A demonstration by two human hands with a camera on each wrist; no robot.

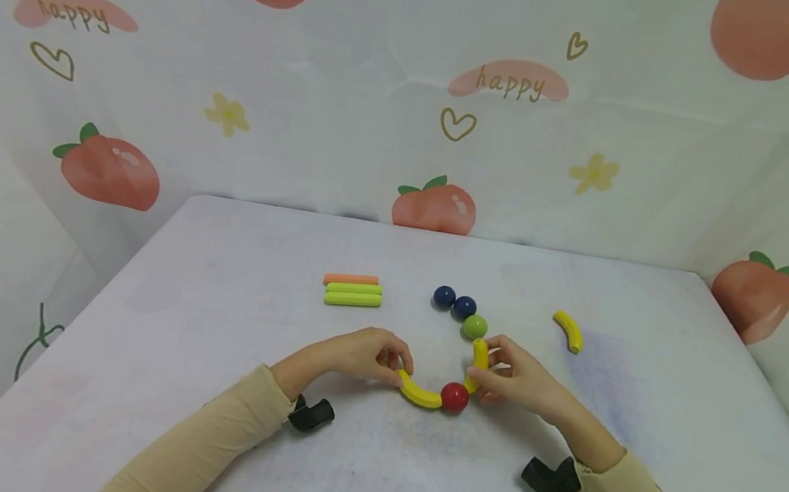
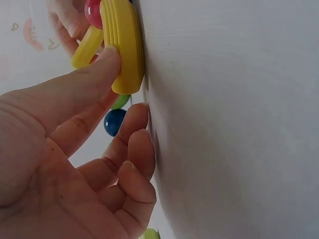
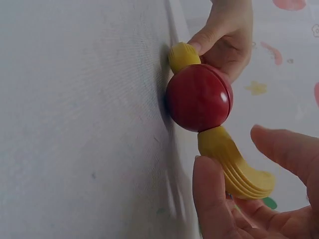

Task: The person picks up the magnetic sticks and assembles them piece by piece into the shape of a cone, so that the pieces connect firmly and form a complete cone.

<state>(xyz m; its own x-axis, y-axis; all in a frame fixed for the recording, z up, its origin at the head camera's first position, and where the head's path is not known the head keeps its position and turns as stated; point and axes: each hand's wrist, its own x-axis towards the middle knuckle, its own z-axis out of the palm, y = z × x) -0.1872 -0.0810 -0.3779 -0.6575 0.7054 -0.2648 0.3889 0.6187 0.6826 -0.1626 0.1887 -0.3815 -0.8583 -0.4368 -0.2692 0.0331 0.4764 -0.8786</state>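
Note:
My left hand [image 1: 372, 355] pinches the free end of a yellow curved rod [image 1: 420, 396], thumb pressed on its grooved side in the left wrist view. The rod's other end meets a red ball [image 1: 453, 398]. On the ball's other side is a second yellow curved rod [image 3: 238, 169], with the fingers of my right hand [image 1: 516, 374] around it. The right wrist view shows one fingertip against this rod and the thumb a little off it. Beyond its far end sits a green ball [image 1: 475, 327], followed by a dark blue ball [image 1: 464, 308] and another dark blue ball [image 1: 443, 296].
Farther back on the left lie an orange straight rod [image 1: 351, 279] and two lime rods [image 1: 353, 299], side by side. A loose yellow curved rod [image 1: 568, 332] rests right of my right hand. Behind the white table [image 1: 209, 288] hangs a printed curtain [image 1: 353, 107].

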